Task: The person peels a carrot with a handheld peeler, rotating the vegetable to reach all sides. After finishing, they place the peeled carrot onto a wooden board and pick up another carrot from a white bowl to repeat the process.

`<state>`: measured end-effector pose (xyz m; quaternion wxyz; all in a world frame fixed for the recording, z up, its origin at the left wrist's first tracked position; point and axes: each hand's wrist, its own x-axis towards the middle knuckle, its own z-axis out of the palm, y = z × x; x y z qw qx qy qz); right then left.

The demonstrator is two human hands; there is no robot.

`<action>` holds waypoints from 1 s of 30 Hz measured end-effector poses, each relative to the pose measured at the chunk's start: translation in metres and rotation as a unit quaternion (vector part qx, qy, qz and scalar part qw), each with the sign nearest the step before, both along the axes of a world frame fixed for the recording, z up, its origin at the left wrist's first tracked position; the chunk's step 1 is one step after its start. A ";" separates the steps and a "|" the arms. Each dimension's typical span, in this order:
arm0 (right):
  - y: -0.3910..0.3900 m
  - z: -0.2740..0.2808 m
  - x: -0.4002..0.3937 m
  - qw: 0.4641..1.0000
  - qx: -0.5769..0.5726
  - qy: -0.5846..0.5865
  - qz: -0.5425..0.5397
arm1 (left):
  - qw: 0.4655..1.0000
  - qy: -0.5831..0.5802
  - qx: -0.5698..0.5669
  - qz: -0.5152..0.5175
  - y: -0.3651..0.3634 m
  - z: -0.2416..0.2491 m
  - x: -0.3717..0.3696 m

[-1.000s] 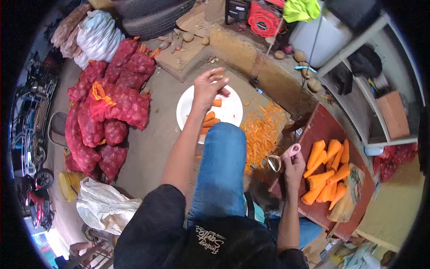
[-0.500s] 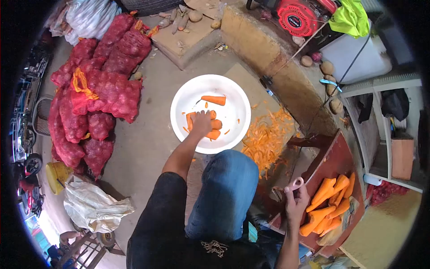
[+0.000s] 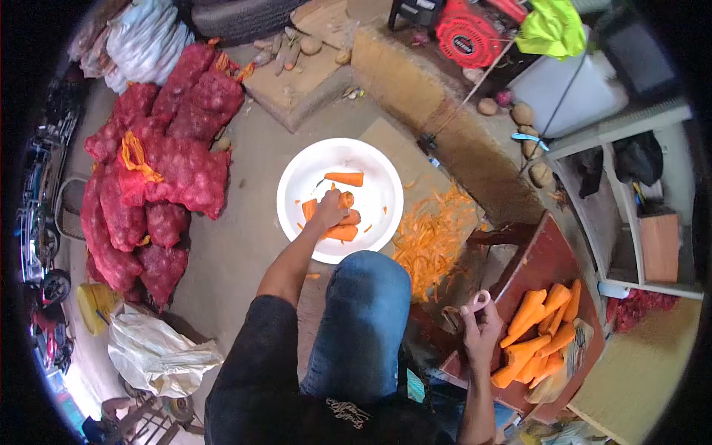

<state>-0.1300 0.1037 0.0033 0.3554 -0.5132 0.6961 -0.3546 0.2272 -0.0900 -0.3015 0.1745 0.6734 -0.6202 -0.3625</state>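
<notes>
Carrot pieces [image 3: 337,219] lie in the white basin [image 3: 297,178] on the floor; my left hand [image 3: 326,211] has dropped from mid-air onto them, fingers closing around one. My right hand [image 3: 480,326] keeps gripping the pink-handled peeler [image 3: 466,305] beside the unpeeled carrots [image 3: 540,326].

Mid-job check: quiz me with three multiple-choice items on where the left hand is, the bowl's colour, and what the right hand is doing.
1. Where is the left hand?
A. In the round white bowl, on the orange carrot pieces
B. On the red mesh sacks
C. On the red generator

2. What colour is the bowl?
A. Blue
B. White
C. Green

3. What is the right hand doing?
A. Hanging empty
B. Holding a pink-handled peeler
C. Holding a cup

Answers: 1 A, the hand rests on carrots inside the bowl. 2 B, its rim and floor are white. 3 B, the fingers close around the pink handle.
</notes>
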 end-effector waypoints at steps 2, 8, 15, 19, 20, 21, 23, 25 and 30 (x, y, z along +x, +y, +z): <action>0.001 0.001 -0.003 1.000 -0.017 -0.003 0.016 | 0.984 0.167 0.048 0.027 -0.006 0.042 -0.008; 0.005 -0.003 -0.005 0.997 -0.077 -0.021 0.001 | 0.963 0.256 0.023 -0.081 -0.040 0.235 -0.045; 0.009 -0.012 -0.016 0.978 -0.108 -0.162 -0.067 | 0.816 0.576 0.038 -0.021 -0.003 0.350 -0.121; 0.021 0.029 -0.023 0.900 -0.135 -0.412 -0.046 | 0.740 0.652 0.148 0.070 0.060 0.345 -0.166; 0.026 0.046 -0.020 0.891 -0.135 -0.431 -0.041 | 0.716 0.668 0.189 0.074 0.071 0.335 -0.175; 0.030 0.064 -0.015 0.887 -0.141 -0.440 -0.023 | 0.689 0.683 0.229 0.079 0.082 0.328 -0.182; 0.032 0.086 -0.004 0.893 -0.158 -0.420 -0.001 | 0.688 0.673 0.261 0.074 0.098 0.321 -0.195; 0.029 0.093 0.005 0.903 -0.146 -0.403 0.035 | 0.699 0.666 0.254 0.051 0.105 0.322 -0.204; 0.005 0.076 0.020 0.899 -0.152 -0.410 0.033 | 0.705 0.683 0.190 0.033 0.125 0.357 -0.220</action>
